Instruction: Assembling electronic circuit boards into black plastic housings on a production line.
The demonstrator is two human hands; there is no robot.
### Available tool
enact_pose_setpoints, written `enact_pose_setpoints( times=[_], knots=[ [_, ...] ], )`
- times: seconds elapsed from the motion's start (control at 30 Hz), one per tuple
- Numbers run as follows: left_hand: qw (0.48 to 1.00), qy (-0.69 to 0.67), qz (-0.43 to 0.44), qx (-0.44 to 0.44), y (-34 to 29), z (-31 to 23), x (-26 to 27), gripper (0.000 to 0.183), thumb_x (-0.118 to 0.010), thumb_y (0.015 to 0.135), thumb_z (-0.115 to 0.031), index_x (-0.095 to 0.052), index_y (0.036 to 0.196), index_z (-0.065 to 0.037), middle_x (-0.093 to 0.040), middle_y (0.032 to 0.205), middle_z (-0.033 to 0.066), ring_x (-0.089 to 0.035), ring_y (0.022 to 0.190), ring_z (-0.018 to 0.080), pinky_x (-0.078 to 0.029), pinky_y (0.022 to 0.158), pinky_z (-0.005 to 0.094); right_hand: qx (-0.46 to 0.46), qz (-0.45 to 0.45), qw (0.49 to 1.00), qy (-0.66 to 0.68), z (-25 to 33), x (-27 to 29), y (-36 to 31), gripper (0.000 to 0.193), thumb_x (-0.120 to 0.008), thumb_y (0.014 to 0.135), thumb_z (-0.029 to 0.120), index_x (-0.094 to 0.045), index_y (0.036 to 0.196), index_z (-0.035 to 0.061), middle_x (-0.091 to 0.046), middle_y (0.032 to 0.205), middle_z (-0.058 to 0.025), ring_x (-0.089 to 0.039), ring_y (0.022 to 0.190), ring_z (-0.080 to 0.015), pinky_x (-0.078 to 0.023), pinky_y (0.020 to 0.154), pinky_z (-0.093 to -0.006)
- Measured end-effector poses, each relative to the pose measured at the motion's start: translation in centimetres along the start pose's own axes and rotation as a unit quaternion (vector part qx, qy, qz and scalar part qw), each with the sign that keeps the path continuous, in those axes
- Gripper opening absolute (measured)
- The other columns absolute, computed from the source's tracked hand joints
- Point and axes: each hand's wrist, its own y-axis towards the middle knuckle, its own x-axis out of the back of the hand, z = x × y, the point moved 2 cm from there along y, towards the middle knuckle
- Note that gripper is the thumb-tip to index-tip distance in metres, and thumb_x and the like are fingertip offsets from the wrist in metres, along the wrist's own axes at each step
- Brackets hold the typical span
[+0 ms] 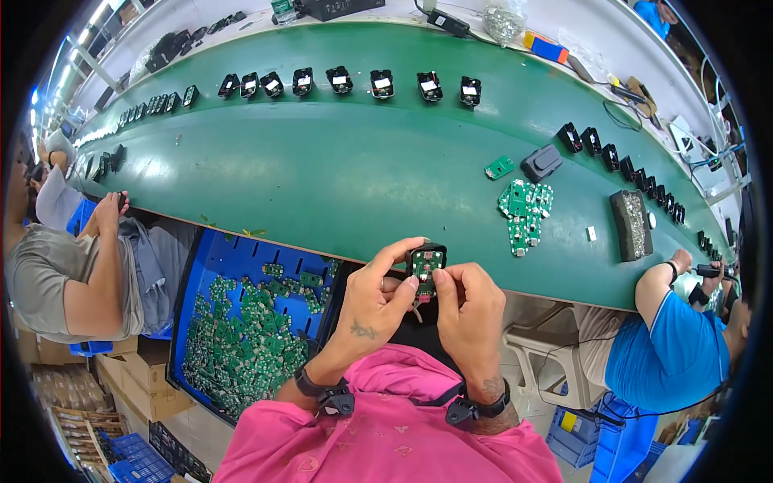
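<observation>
In front of my chest, at the near edge of the green table, a small black casing point(441, 249) is held up with a green circuit board point(425, 264) lying in it. My left hand point(372, 304) grips its left side, thumb at the board's lower left. The thumb of my right hand point(469, 310) touches the right edge, its other fingers curled and partly hidden. A reddish part point(423, 298) shows at the board's lower end. To the right on the table lies a pile of loose green circuit boards point(525, 211), beside a dark grey casing point(542, 163).
A blue bin point(187, 310) heaped with circuit boards stands below the table at my left. Black casings point(382, 84) line the far side of the green table point(322, 173). A dark foam block point(631, 225) lies at right. Co-workers sit on both sides.
</observation>
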Motion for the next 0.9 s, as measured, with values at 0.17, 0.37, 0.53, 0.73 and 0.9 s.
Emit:
enact_pose_setpoints(
  times=[0.17, 0.37, 0.53, 0.73, 0.9],
  knots=[
    [1.000, -0.007, -0.020, 0.013, 0.2, 0.2, -0.1, 0.045, -0.056, 0.095, 0.002, -0.050, 0.139, -0.003, -0.060, 0.126, 0.0138, -0.067, 0.088, 0.0089, -0.057, 0.063, 0.0208, -0.077, -0.001, 0.997, 0.032, -0.3, -0.5, 0.0, 0.013, -0.066, 0.095, 0.009, -0.064, 0.094, -0.0032, -0.063, 0.077, -0.0108, -0.062, 0.065, -0.0153, -0.048, 0.058, -0.0319],
    [0.997, -0.070, -0.005, 0.042, 0.7, 0.3, -0.1, 0.044, -0.057, 0.095, -0.001, -0.049, 0.138, -0.002, -0.062, 0.120, 0.0138, -0.066, 0.087, 0.0099, -0.057, 0.060, 0.0210, -0.031, 0.054, 0.993, 0.097, -1.6, -0.5, 0.5, 0.028, -0.060, 0.098, 0.010, -0.063, 0.122, -0.0039, -0.065, 0.082, -0.0121, -0.064, 0.073, -0.0187, -0.051, 0.067, -0.0329],
    [0.996, -0.082, -0.009, 0.046, 1.0, 0.9, -0.5, 0.042, -0.055, 0.096, 0.000, -0.050, 0.138, -0.004, -0.065, 0.119, 0.0161, -0.068, 0.084, 0.0105, -0.060, 0.066, 0.0250, -0.017, 0.091, 0.995, 0.032, -1.1, -0.7, 0.5, 0.037, -0.057, 0.099, 0.009, -0.057, 0.134, -0.0046, -0.067, 0.092, -0.0196, -0.067, 0.078, -0.0322, -0.051, 0.069, -0.0401],
    [0.997, -0.071, -0.021, 0.028, 1.5, 1.5, -0.7, 0.040, -0.055, 0.097, 0.002, -0.050, 0.136, -0.002, -0.066, 0.116, 0.0164, -0.069, 0.087, 0.0131, -0.063, 0.068, 0.0276, 0.031, 0.041, 0.996, 0.071, -2.1, -1.4, 0.9, 0.039, -0.056, 0.100, 0.010, -0.055, 0.136, -0.0039, -0.067, 0.092, -0.0206, -0.065, 0.077, -0.0338, -0.051, 0.068, -0.0414],
    [0.999, -0.043, -0.026, -0.003, 0.9, 0.8, -1.2, 0.039, -0.054, 0.097, 0.002, -0.051, 0.136, -0.001, -0.066, 0.117, 0.0169, -0.069, 0.091, 0.0151, -0.063, 0.068, 0.0276, -0.052, 0.103, 0.989, 0.096, -1.9, -1.1, 1.1, 0.039, -0.055, 0.101, 0.014, -0.054, 0.137, -0.0033, -0.068, 0.097, -0.0225, -0.067, 0.086, -0.0365, -0.052, 0.077, -0.0408]
  ],
)
